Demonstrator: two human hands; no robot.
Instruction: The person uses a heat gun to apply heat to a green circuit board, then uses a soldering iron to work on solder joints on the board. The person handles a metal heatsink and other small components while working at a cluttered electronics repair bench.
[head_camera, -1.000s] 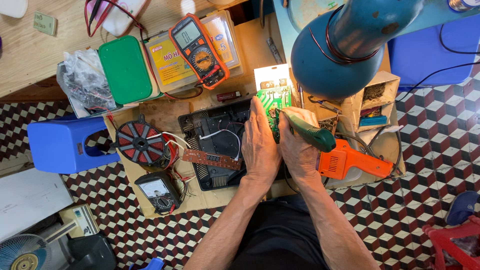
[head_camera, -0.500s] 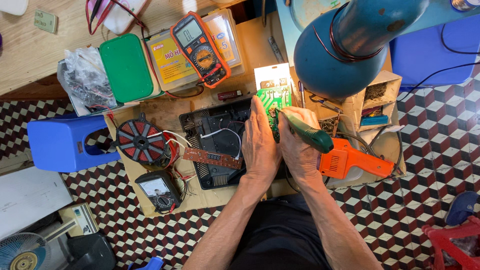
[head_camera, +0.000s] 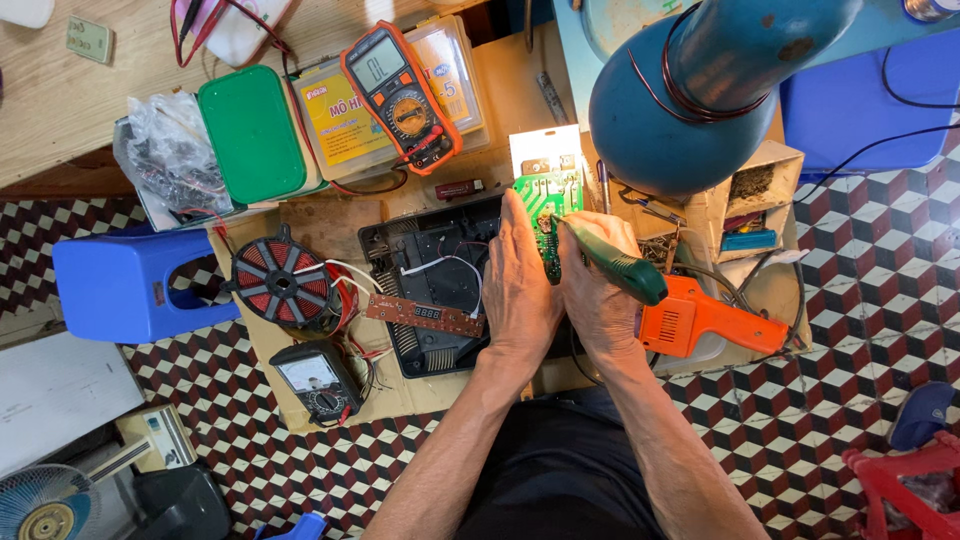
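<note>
Vs. the earlier frame almost nothing differs: both hands sit in the same spot on the board, the tool keeps the same tilt, and only the view drifts a touch.

We take the black case (head_camera: 440, 290) as landmark. Our left hand (head_camera: 520, 285) lies flat at its right edge, fingers straight and together, palm pressing down on the green board (head_camera: 548, 205), not wrapped round anything. Our right hand (head_camera: 600, 290) sits just right of the left, touching it, fingers clamped on the green tool (head_camera: 618, 265).

The tool's long axis runs diagonal, upper left to lower right. Its tip end points up-left at the board, butt end points down-right and sticks out past the knuckles. The tip itself is too small to tell if it touches the board.

The board stands at the case's upper right corner, long axis running away from us, with a white panel (head_camera: 545, 150) at its far end.

Just right of the right hand, beyond the case, lies an orange gun-shaped tool (head_camera: 700, 320). Left of the case sits a red coil (head_camera: 283, 283); below-left of the case is a small black meter (head_camera: 312, 378). A narrow brown display strip (head_camera: 425, 315) lies across the case. Above the case, an orange multimeter (head_camera: 400, 95) rests on a clear box. A teal lamp head (head_camera: 690, 100) hangs above-right of the case.
</note>
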